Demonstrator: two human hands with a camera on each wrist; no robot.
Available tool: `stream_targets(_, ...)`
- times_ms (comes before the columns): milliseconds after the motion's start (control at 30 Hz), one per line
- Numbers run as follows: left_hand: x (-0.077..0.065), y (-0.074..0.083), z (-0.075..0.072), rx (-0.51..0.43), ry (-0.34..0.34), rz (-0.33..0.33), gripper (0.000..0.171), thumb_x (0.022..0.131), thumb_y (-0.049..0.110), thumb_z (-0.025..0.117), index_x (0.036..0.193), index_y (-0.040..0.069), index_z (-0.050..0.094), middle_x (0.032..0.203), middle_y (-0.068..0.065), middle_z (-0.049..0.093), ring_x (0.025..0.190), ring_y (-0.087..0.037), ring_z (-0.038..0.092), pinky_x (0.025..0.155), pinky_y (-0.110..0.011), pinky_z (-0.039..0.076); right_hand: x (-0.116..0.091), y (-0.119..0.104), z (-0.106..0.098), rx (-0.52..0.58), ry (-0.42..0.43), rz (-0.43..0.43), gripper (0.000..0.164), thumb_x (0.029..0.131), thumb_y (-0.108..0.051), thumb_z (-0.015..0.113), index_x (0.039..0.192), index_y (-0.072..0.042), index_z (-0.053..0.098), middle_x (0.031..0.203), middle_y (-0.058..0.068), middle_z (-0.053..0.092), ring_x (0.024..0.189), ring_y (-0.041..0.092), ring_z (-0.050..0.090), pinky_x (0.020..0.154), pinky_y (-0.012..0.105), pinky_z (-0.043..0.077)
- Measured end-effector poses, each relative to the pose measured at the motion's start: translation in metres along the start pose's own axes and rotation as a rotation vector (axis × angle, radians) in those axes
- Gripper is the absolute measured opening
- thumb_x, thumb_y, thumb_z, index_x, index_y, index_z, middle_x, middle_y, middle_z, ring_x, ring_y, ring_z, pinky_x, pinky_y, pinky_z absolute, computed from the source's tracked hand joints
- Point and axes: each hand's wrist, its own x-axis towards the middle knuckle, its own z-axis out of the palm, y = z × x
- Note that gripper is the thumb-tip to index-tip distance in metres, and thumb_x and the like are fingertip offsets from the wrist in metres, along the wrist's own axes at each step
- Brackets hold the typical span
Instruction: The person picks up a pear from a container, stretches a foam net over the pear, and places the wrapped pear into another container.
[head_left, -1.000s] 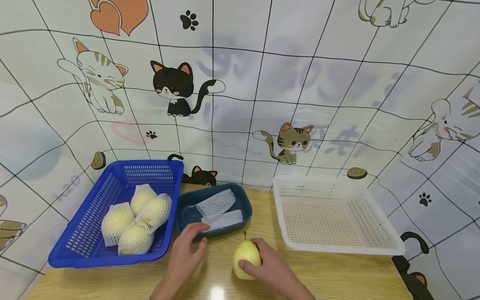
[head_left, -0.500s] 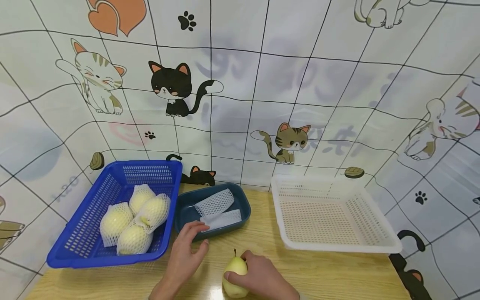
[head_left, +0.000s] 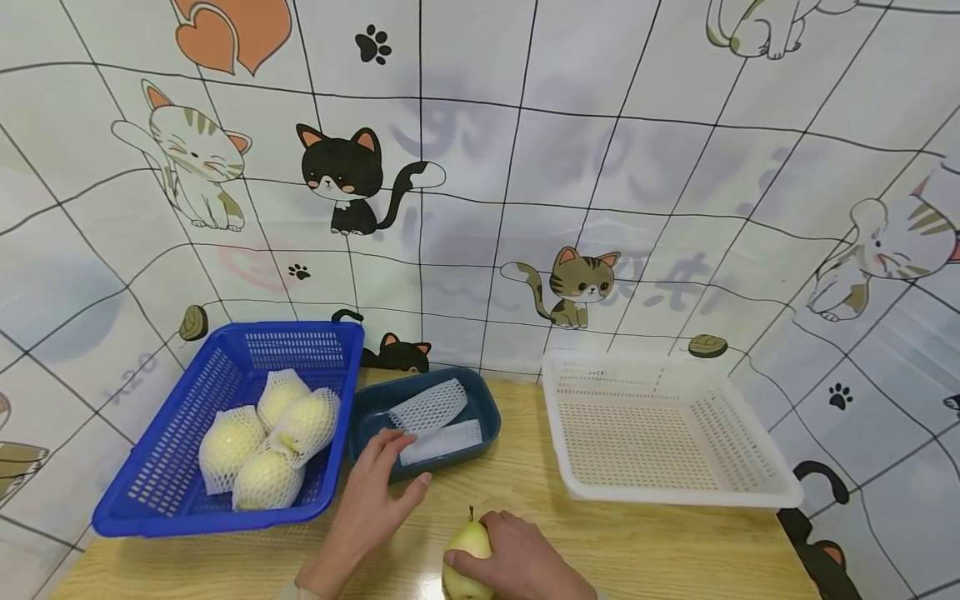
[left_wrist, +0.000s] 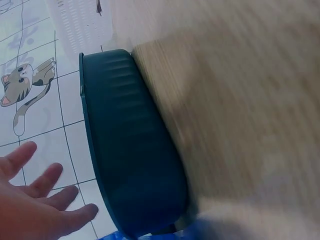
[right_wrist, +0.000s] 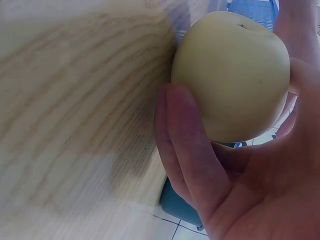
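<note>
A bare yellow-green pear (head_left: 468, 560) with a thin stem is at the front of the table, and my right hand (head_left: 525, 554) grips it from the right with thumb and fingers. The right wrist view shows the pear (right_wrist: 230, 75) close beside the wood, fingers curled along its side. My left hand (head_left: 375, 496) reaches over the near rim of a dark teal tray (head_left: 491, 421), its fingers spread and loosely bent, holding nothing. Two white foam net sleeves (head_left: 442, 440) lie in that tray. In the left wrist view the left hand (left_wrist: 45, 200) is beside the tray's outer wall.
A blue basket (head_left: 120, 517) on the left holds several pears (head_left: 268, 479) in foam nets. On the right stands a white perforated basket (head_left: 675, 498). A cat-printed sheet (head_left: 465, 167) hangs behind the wooden table (head_left: 637, 550).
My right hand has brought the pear nearer and to the left across the table. The left hand has shifted slightly up over the teal tray's edge, thumb spreading outward.
</note>
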Motion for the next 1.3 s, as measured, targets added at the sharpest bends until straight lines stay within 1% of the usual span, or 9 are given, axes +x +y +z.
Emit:
stream_targets(100, 0.005, 0.001, 0.001, 0.072, -0.054, -0.024, 0.064, 0.091, 0.046, 0.076, 0.141, 0.010, 0.061, 0.150, -0.016, 0.050, 0.142, -0.044, 0.042, 0.108, -0.065, 0.040, -0.001, 0.002, 0.001, 0.024, -0.019, 0.007, 0.080, 0.086, -0.070, 0.066, 0.125, -0.001, 0.064, 0.098, 0.002, 0.060, 0.078, 0.021, 0.053, 0.067, 0.039, 0.047)
stream_targets(200, 0.011, 0.002, 0.001, 0.126, -0.075, -0.014, 0.069, 0.091, 0.051, 0.074, 0.143, 0.009, 0.059, 0.152, -0.021, 0.047, 0.143, -0.048, 0.040, 0.109, -0.068, 0.038, -0.001, 0.004, 0.002, 0.047, -0.036, 0.011, 0.085, 0.086, -0.069, 0.068, 0.133, 0.001, 0.060, 0.106, 0.004, 0.060, 0.082, 0.021, 0.054, 0.071, 0.040, 0.049)
stream_targets(300, 0.018, 0.002, 0.001, 0.147, -0.058, 0.012, 0.067, 0.092, 0.049, 0.074, 0.141, 0.006, 0.059, 0.150, -0.024, 0.048, 0.140, -0.049, 0.042, 0.108, -0.068, 0.038, 0.000, 0.005, 0.004, 0.064, -0.047, 0.014, 0.087, 0.086, -0.068, 0.068, 0.136, 0.002, 0.057, 0.106, 0.004, 0.059, 0.083, 0.021, 0.054, 0.072, 0.039, 0.050)
stream_targets(500, 0.027, 0.001, 0.000, 0.164, -0.052, 0.015, 0.062, 0.092, 0.040, 0.075, 0.138, 0.002, 0.060, 0.147, -0.026, 0.049, 0.140, -0.049, 0.042, 0.108, -0.066, 0.039, 0.001, 0.005, 0.006, 0.112, -0.074, 0.017, 0.080, 0.086, -0.065, 0.070, 0.131, 0.001, 0.058, 0.088, 0.001, 0.055, 0.073, 0.019, 0.053, 0.063, 0.034, 0.046)
stream_targets(733, 0.041, 0.004, -0.001, 0.174, -0.104, -0.028, 0.055, 0.095, 0.031, 0.073, 0.137, 0.000, 0.060, 0.148, -0.026, 0.047, 0.133, -0.047, 0.049, 0.105, -0.063, 0.044, -0.002, 0.008, 0.003, 0.111, -0.078, 0.018, 0.079, 0.087, -0.066, 0.069, 0.131, 0.000, 0.057, 0.088, 0.000, 0.055, 0.075, 0.018, 0.053, 0.065, 0.035, 0.046)
stream_targets(867, 0.053, 0.004, 0.001, 0.195, -0.154, -0.067, 0.053, 0.096, 0.030, 0.071, 0.138, 0.000, 0.060, 0.148, -0.026, 0.047, 0.130, -0.044, 0.053, 0.104, -0.060, 0.046, -0.004, 0.009, 0.000, 0.109, -0.077, 0.016, 0.080, 0.088, -0.066, 0.068, 0.133, -0.001, 0.058, 0.098, 0.001, 0.062, 0.083, 0.020, 0.056, 0.074, 0.041, 0.051)
stream_targets(967, 0.063, 0.003, 0.003, 0.230, -0.189, -0.083, 0.053, 0.097, 0.030, 0.070, 0.139, 0.001, 0.059, 0.145, -0.025, 0.051, 0.127, -0.042, 0.056, 0.102, -0.059, 0.048, -0.007, 0.012, -0.003, 0.092, -0.062, 0.006, 0.081, 0.089, -0.068, 0.066, 0.135, -0.001, 0.058, 0.107, 0.003, 0.065, 0.091, 0.023, 0.061, 0.082, 0.048, 0.054)
stream_targets(1100, 0.077, 0.004, 0.005, 0.273, -0.238, -0.067, 0.048, 0.096, 0.024, 0.072, 0.137, 0.001, 0.061, 0.140, -0.025, 0.056, 0.123, -0.042, 0.058, 0.097, -0.059, 0.051, -0.012, 0.016, -0.011, 0.070, -0.002, -0.029, 0.081, 0.094, -0.067, 0.062, 0.138, 0.000, 0.056, 0.105, 0.002, 0.066, 0.091, 0.023, 0.063, 0.081, 0.050, 0.054)
stream_targets(1300, 0.094, 0.004, 0.009, 0.376, -0.376, -0.077, 0.054, 0.095, 0.020, 0.076, 0.141, 0.001, 0.057, 0.142, -0.022, 0.058, 0.132, -0.041, 0.053, 0.102, -0.062, 0.048, -0.018, 0.020, -0.025, 0.105, 0.091, -0.020, 0.080, 0.096, -0.067, 0.058, 0.141, -0.001, 0.054, 0.117, 0.009, 0.067, 0.101, 0.030, 0.065, 0.086, 0.057, 0.053)
